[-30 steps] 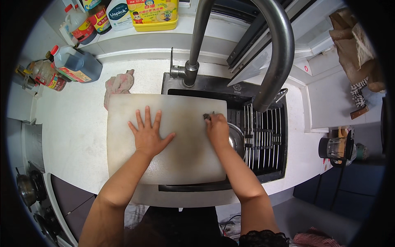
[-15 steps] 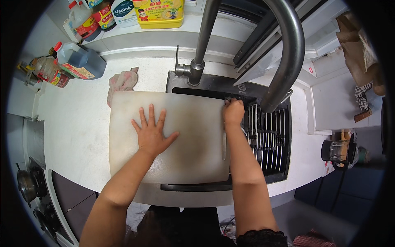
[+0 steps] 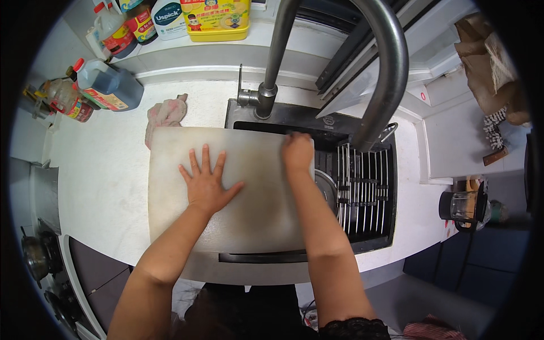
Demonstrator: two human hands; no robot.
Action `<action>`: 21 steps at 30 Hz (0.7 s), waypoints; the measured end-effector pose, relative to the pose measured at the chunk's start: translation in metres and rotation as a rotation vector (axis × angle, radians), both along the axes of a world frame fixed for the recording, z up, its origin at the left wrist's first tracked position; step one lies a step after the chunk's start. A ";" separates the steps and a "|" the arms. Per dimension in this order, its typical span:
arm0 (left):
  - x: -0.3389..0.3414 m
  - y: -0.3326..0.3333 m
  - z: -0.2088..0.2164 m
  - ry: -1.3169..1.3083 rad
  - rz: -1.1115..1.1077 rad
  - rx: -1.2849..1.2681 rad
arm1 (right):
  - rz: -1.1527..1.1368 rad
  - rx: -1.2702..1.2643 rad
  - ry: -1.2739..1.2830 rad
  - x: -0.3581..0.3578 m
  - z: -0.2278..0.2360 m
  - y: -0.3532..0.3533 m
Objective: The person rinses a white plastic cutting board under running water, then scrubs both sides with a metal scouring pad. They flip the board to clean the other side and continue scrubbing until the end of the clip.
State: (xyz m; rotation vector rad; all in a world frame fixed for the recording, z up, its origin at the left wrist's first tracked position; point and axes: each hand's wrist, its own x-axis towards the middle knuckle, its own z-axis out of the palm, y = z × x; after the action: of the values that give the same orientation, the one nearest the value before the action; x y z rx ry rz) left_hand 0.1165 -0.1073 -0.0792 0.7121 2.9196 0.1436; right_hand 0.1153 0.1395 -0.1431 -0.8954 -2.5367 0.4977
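Note:
A large, whitish cutting board [image 3: 226, 235] with a brownish stain lies over the counter and the left part of the black sink [image 3: 382, 242]. My left hand [image 3: 205, 184] lies on the board with its fingers spread, holding nothing. Near the board's far right corner, my right hand [image 3: 298, 154] is closed, its fingers blurred by motion. A small dark grey wad [image 3: 289, 137] shows at its fingertips; its kind is not clear. Much of the sink basin is hidden under the board.
A curved grey faucet [image 3: 391, 68] arches over the sink, its lever at the back. A metal rack [image 3: 365, 190] spans the sink's right side, beside a round metal thing [image 3: 327, 190]. A crumpled cloth [image 3: 167, 113] and jugs [image 3: 116, 88] stand behind left; a blender [image 3: 462, 205] sits right.
My right hand has moved left, from the board's right edge onto its far right corner, uncovering the round metal thing in the sink. My left hand stays put. The view has shifted slightly.

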 end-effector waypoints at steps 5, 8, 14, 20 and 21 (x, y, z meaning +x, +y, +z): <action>-0.002 -0.007 -0.004 -0.004 -0.006 -0.011 | 0.137 0.005 -0.035 0.018 0.012 0.003; 0.000 -0.003 0.000 -0.015 -0.020 -0.023 | 0.012 0.071 -0.066 0.052 0.008 0.044; -0.002 -0.006 -0.004 0.003 -0.021 -0.001 | 0.077 -0.080 0.089 0.163 -0.013 0.009; -0.002 -0.006 -0.006 0.011 -0.031 -0.047 | -0.096 -0.209 0.178 0.133 -0.013 0.031; -0.002 -0.004 -0.006 0.015 -0.034 -0.042 | -0.161 -0.344 0.187 0.113 -0.001 0.038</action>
State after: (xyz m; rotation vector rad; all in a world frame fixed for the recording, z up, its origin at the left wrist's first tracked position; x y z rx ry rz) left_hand 0.1147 -0.1112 -0.0849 0.7583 2.9135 0.0733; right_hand 0.2287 0.1774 -0.1445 -1.1049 -2.2246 0.9387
